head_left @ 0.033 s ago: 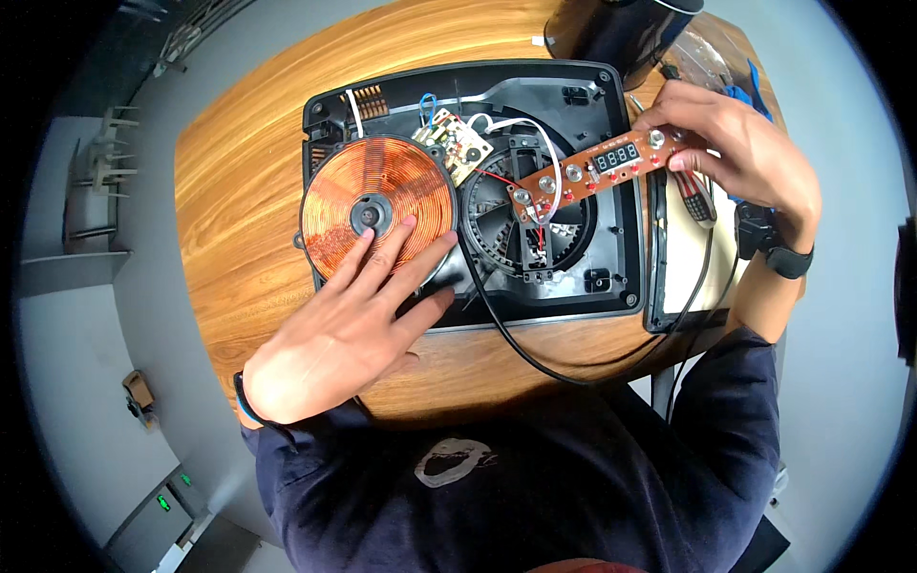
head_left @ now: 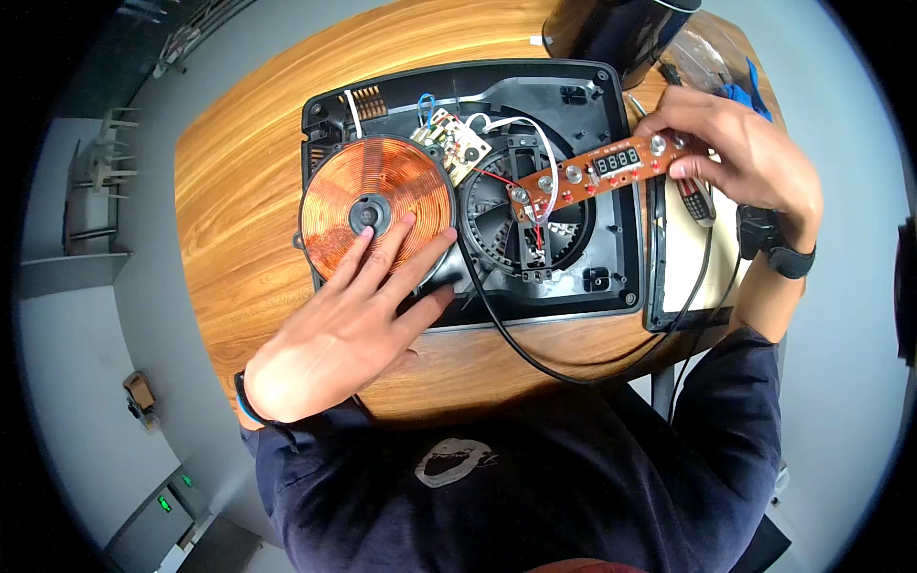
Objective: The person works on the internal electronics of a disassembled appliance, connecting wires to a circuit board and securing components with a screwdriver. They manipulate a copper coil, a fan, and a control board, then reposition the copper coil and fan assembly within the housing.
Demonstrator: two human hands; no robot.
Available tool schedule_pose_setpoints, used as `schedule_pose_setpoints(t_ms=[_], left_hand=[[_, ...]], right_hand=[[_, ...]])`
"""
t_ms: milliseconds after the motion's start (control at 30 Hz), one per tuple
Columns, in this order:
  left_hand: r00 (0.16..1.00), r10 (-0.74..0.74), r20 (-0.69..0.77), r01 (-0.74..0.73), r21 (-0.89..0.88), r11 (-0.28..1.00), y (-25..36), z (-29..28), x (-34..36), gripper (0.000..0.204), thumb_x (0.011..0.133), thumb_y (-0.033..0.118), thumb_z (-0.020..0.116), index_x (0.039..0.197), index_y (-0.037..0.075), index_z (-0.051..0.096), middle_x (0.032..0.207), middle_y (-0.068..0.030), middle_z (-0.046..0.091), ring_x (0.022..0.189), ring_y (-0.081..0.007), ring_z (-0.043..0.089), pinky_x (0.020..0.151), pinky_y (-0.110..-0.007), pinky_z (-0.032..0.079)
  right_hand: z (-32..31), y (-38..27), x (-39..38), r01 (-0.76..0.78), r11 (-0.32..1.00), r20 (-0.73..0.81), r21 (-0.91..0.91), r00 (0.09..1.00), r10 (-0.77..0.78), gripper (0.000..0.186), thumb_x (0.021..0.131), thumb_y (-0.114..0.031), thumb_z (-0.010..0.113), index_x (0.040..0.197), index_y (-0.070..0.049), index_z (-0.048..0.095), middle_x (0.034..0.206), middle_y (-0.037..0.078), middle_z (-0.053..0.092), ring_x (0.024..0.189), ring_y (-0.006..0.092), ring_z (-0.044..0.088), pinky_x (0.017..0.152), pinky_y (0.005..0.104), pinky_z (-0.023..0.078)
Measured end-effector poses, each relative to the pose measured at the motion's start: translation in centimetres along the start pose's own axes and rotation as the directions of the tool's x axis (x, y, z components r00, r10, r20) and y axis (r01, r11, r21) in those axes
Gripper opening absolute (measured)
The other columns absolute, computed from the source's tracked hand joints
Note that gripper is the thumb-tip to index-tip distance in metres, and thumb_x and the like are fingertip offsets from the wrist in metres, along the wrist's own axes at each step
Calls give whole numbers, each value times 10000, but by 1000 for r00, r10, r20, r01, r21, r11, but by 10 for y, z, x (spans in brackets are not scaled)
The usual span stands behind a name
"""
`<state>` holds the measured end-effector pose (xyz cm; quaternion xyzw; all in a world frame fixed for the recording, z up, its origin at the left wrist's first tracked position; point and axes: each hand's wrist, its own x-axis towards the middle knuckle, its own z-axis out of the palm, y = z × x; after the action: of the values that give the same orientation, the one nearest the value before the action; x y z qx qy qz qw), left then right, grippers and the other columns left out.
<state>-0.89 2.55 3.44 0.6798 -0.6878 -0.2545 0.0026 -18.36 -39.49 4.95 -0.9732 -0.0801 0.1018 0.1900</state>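
Wood-grain surface [head_left: 234, 158], spanning the upper middle of the frame, carries a black induction-cooker housing [head_left: 613, 253], interior exposed, at center. A black-rimmed panel [head_left: 683, 263] with a pale face lies just beside it at right, and a black canister [head_left: 616, 40] stands at upper right. The left hand [head_left: 334, 334], grasping nothing, lies with fingers spread and tips against the lower right of the copper coil [head_left: 330, 196], which covers the left part of the housing. The right hand [head_left: 740, 158] pinches the right end of the brown control board [head_left: 575, 189] between thumb and fingers. The board slants across the right of center—left end low over the cooling fan [head_left: 489, 227], right end higher, past the housing's right edge. A black cable [head_left: 506, 328] curves below the housing. Smaller parts: a pale circuit board [head_left: 468, 153] beside the coil, a four-digit display [head_left: 616, 159] on the control board, and a white cable [head_left: 552, 158] arching between the two boards.
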Motion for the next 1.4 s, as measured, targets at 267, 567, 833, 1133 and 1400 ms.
schedule_pose_setpoints(t_ms=[267,567,833,1133,1400], left_hand=[[992,-10,-125,33,179,983,1,24,8,400,937,229,834,1318,109,805,1918,-223,278,1772,-528,236,1420,-647,320],[1000,-6,-23,8,107,994,-1,9,3,392,930,256,871,1291,113,819,1910,-192,320,1770,-512,262,1418,-633,340],[992,83,-92,-75,86,993,-21,-28,27,516,1032,257,820,1485,38,707,1795,-137,549,1614,-385,556,1278,-538,514],[956,149,-251,-125,108,986,-35,-35,97,401,1063,169,758,1456,103,723,1189,-158,777,1193,-410,734,1047,-506,591],[944,221,-246,-185,161,969,-37,-30,121,247,1079,224,755,1276,76,773,1154,-131,772,1123,-385,763,938,-511,620]], right_hand=[[0,-14,-13,-72,997,19,-5,997,72,456,893,-96,885,1310,-30,712,1169,154,717,1078,401,710,956,492,593],[2,-23,-26,-73,997,-23,-21,997,72,476,923,-247,888,1304,-22,713,1164,174,706,1101,415,701,963,493,584],[5,-25,-37,13,1000,-121,-13,993,-14,474,998,-259,855,1357,19,721,1154,171,687,1048,398,709,911,469,590],[6,-17,-29,83,996,-276,-15,958,-84,393,1021,-186,856,1335,19,738,1164,156,750,998,345,754,880,431,644],[6,-10,-30,65,998,-233,-18,970,-67,382,1003,-230,888,1274,6,758,1220,172,786,1077,380,776,938,447,644]])
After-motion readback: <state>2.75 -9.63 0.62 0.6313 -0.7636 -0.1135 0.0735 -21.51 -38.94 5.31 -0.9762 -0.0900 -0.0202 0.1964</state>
